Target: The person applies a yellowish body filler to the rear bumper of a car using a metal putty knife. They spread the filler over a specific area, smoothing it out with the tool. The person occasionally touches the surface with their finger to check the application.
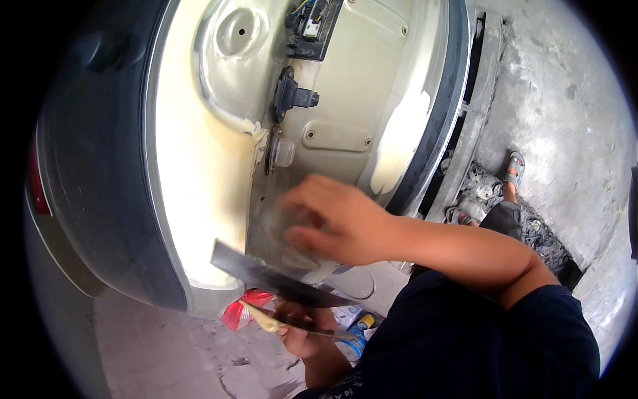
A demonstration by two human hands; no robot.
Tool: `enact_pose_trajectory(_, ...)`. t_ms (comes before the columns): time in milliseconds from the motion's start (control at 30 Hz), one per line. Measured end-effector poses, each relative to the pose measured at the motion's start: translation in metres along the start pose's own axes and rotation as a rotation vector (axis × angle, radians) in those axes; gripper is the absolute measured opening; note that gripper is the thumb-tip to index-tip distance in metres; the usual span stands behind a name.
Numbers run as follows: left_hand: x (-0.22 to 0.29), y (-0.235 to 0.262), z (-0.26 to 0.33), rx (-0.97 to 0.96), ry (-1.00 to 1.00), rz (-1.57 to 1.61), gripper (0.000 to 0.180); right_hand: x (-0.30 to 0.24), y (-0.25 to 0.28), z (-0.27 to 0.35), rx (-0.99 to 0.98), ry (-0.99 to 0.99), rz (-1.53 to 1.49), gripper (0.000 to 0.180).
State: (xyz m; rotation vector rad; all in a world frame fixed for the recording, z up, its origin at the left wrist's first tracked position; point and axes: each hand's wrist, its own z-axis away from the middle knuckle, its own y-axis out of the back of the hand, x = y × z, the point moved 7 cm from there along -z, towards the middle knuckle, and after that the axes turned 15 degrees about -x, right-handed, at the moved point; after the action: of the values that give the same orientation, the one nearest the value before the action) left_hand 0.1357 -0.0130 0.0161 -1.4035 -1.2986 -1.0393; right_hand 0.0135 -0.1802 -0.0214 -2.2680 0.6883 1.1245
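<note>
So what I'm looking at is the cream-coloured inner metal panel of a car body part [199, 166], maybe a boot lid, with a dark rubber seal running round its edge. It's glossy on the left, duller and greyer right under my right hand [332, 219], and it fills everything above and left of both hands. There's a black plastic latch fitting [292, 96] bolted on well above the right hand, and a small clear bulb-like piece [282, 153] just above it.

The right hand is blurry, fingers spread and laid flat against the panel, palm toward the metal; the forearm comes in from the right, bent at the elbow. I can't tell if there's anything under the palm.

My left hand [302, 336] sits lower down, just below the right, fingers curled round a flat dark metal blade [279, 279] that sticks up-left toward the panel's lower edge, plus a thin scraper with a yellowish smear [266, 320] pinched in the same grip.

Behind the left hand there's red plastic wrapping [239, 309] on the concrete floor [166, 346].
</note>
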Motion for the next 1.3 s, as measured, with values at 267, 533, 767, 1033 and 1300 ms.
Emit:
enact_pose_trajectory(267,-0.035,-0.042,-0.026,-0.017,0.207,0.285,0.046,-0.018,0.013,0.021,-0.197,0.031,-0.862,0.043)
enact_pose_trajectory(533,-0.029,-0.063,-0.055,-0.076,0.037,0.306,0.042,-0.045,0.050,0.037,-0.071,0.108,-1.193,0.059)
enact_pose_trajectory(767,0.011,-0.059,-0.080,0.072,-0.322,0.191,0.043,-0.059,0.080,0.084,-0.003,-0.164,-0.672,0.055)
enact_pose_trajectory(1033,0.013,-0.095,-0.095,-0.136,-0.391,0.215,0.050,-0.074,0.057,0.074,-0.072,-0.306,-0.262,0.023)
enact_pose_trajectory(1300,0.031,-0.108,-0.101,-0.400,-0.181,-0.720,0.023,-0.132,0.072,0.049,-0.195,-0.145,-0.145,0.036)
